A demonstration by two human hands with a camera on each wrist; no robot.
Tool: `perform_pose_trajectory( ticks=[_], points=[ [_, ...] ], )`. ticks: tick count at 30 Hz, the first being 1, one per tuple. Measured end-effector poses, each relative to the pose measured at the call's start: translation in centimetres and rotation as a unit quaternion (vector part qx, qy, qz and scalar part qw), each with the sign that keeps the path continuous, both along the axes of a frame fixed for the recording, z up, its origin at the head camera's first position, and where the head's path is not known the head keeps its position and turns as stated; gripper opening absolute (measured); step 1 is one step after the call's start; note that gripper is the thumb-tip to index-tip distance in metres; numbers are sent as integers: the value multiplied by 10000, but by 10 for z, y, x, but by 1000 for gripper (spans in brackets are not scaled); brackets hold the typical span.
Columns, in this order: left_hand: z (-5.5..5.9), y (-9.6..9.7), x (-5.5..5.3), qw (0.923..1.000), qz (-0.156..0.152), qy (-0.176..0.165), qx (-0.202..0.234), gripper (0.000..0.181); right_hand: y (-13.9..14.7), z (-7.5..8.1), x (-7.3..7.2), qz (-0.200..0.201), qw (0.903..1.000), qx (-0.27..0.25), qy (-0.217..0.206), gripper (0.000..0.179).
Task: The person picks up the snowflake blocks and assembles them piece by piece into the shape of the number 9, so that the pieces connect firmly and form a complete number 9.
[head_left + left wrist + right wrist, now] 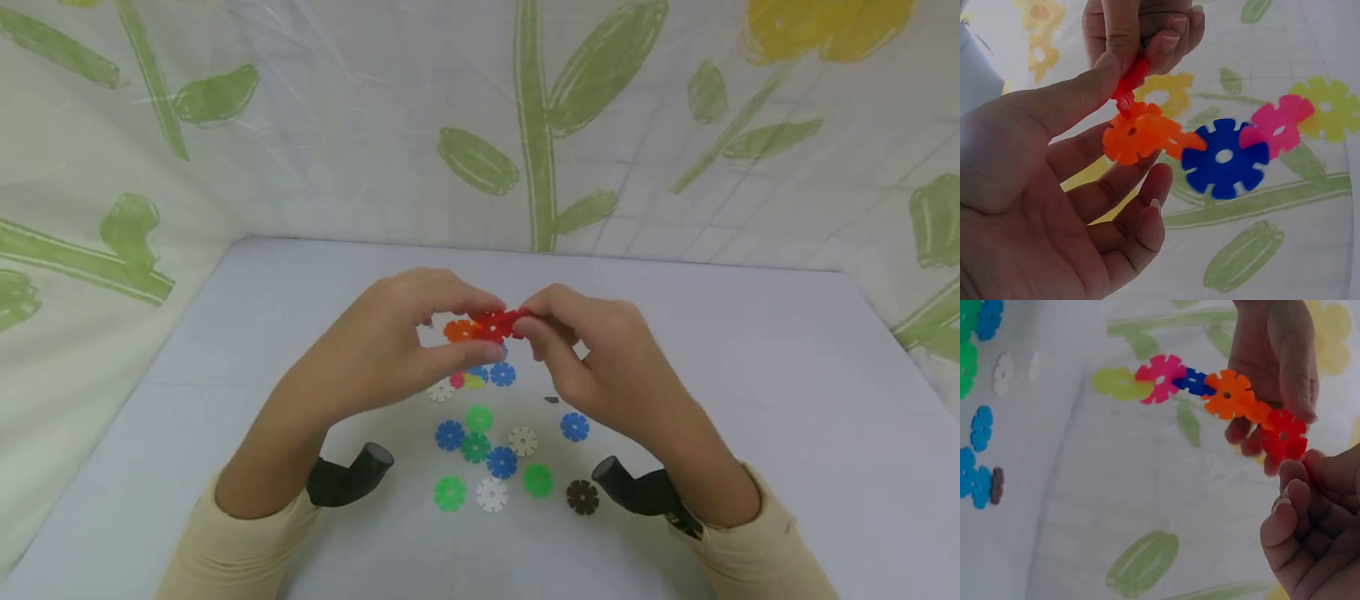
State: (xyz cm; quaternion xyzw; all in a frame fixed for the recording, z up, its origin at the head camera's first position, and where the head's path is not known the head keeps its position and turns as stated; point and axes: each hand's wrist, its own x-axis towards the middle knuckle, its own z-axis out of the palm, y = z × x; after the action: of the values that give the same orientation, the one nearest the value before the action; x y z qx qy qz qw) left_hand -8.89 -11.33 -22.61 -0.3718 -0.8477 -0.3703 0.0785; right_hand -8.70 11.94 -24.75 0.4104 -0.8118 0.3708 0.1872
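Observation:
In the head view my left hand (375,354) and right hand (607,358) meet above the table around a chain of notched plastic discs. Thumb and fingers of the right hand pinch a red disc (1284,436) at the chain's end. My left thumb (1088,87) presses the red end from the other side, the fingers behind it. From there the chain hangs away through orange discs (1229,394), a blue disc (1225,157), a pink disc (1161,379) and a yellow disc (1332,107), slotted edge to edge.
Loose discs lie on the white table (225,350) below the hands: blue (574,427), green (450,493), white (492,495) and a brown one (582,497). A small dark scrap (551,400) lies among them. Behind stands a flower-patterned curtain (360,150).

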Motion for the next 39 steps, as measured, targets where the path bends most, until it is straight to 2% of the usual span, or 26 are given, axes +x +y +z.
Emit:
perform_pose_trajectory(
  ticks=[6,13,17,20,23,26,30,33,34,39],
  points=[
    [-4,4,-2,9996,175,-111,190,30,-3,-5,-7,219,9990,-276,-288,16],
    [-5,3,-6,9962,730,295,368,14,-3,-10,-17,719,9948,-331,-642,23],
    [-3,-1,-7,9959,744,177,484,10,-2,-19,-29,500,9961,25,-733,21],
    [-1,-3,-7,9958,730,-10,560,8,-3,-34,-42,416,9920,678,-985,22],
    [0,-3,-6,9954,720,-171,604,7,-7,-56,-56,587,9779,1525,-1304,29],
    [1,-3,-6,9949,601,-346,732,6,-14,-75,-65,681,9562,2334,-1632,34],
    [0,-2,-6,9938,403,-595,852,7,-20,-90,-69,177,9207,3322,-2039,39],
    [0,-2,-6,9935,333,-685,846,8,-20,-94,-71,-346,8984,3856,-2074,51],
    [0,-2,-6,9935,329,-694,837,7,-19,-94,-71,-478,8939,3957,-2051,53],
    [0,-3,-7,9933,399,-741,788,7,-13,-92,-74,-852,8926,4033,-1828,44]
  ],
)
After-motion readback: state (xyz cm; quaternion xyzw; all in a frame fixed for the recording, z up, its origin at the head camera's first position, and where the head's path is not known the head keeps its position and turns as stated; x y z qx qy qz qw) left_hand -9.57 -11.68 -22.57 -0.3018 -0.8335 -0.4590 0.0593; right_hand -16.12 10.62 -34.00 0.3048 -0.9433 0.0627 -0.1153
